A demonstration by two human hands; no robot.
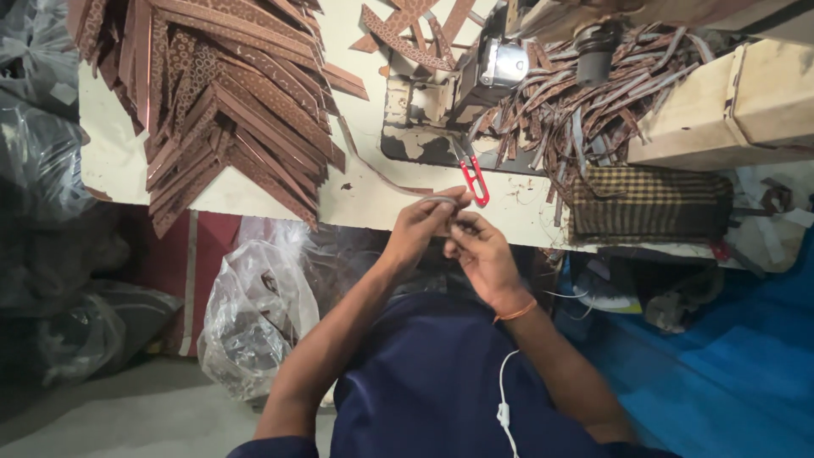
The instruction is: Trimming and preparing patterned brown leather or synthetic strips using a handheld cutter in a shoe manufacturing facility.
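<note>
My left hand (421,227) and my right hand (480,252) meet at the near edge of the cream table (110,161). Both pinch the end of a thin brown strip (386,180), which curves back across the table toward the large pile of brown patterned strips (229,93). An orange band circles my right wrist. Red-handled thread snips (473,179) lie on the table just beyond my fingers, not touched by either hand.
A sewing machine (493,66) stands behind the snips, with a tangle of cut strips (585,106) to its right. A checked cloth (649,203) and a wooden block (738,102) sit at right. A plastic bag (254,309) is under the table, blue sheeting (729,365) at lower right.
</note>
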